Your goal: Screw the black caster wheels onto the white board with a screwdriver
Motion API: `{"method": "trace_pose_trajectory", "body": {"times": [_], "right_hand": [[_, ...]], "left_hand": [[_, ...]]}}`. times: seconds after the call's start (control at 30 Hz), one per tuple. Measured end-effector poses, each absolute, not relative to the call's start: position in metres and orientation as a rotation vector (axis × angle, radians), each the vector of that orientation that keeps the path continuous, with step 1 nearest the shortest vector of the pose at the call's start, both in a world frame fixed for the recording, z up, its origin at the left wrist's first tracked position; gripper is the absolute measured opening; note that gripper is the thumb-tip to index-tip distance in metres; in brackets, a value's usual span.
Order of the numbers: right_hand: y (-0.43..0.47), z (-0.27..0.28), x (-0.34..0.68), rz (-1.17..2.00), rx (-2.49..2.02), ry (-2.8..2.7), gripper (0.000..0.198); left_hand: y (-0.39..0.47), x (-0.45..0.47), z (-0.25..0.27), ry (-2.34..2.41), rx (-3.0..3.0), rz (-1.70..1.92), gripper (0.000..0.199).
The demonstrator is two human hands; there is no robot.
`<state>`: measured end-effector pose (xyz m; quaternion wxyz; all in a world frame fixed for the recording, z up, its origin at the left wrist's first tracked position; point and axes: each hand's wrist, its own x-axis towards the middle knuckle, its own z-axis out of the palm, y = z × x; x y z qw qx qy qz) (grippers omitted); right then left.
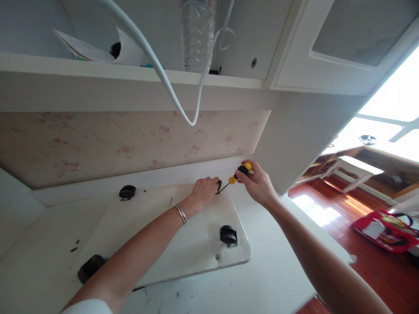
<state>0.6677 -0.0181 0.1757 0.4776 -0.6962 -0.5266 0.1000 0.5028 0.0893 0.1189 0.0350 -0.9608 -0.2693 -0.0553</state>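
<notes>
My right hand (257,183) is closed around the yellow and black handle of a screwdriver (242,172). Its metal shaft slants down to the left, the tip at the base of a black caster (219,185) near the far right corner of a white board (183,257). With fingers curled, my left hand (204,192) grips that caster, partly covering it. Other black casters stand on the board: one at the far left (127,192), one at the near right (228,235) and one at the near left (91,268), partly behind my left forearm.
A white cable (176,102) hangs down from the shelf (131,72) above. On the shelf are papers (85,48) and a clear plastic bottle (198,39). Small dark bits (74,249) lie left of the board. A red bag (386,231) and white stool (356,165) are at right.
</notes>
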Motion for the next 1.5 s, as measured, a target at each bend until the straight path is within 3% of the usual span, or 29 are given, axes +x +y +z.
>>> {"method": "trace_pose_trajectory", "body": {"times": [0.77, 0.9, 1.07, 1.5], "right_hand": [[0.001, 0.215, 0.647, -0.005, -1.917, -1.707, 0.046], [0.008, 0.220, 0.640, -0.075, -1.921, -1.841, 0.037], [0.020, 0.232, 0.642, -0.094, -1.986, -1.944, 0.045], [0.024, 0.249, 0.638, -0.235, -2.128, -2.025, 0.034]], "left_hand": [[0.093, 0.500, 0.118, -0.862, -2.985, -0.190, 0.014], [0.093, 0.499, 0.118, -0.902, -2.993, -0.190, 0.017], [0.092, 0.500, 0.121, -0.958, -3.006, -0.182, 0.021], [0.090, 0.498, 0.123, -0.952, -3.035, -0.215, 0.022]]}}
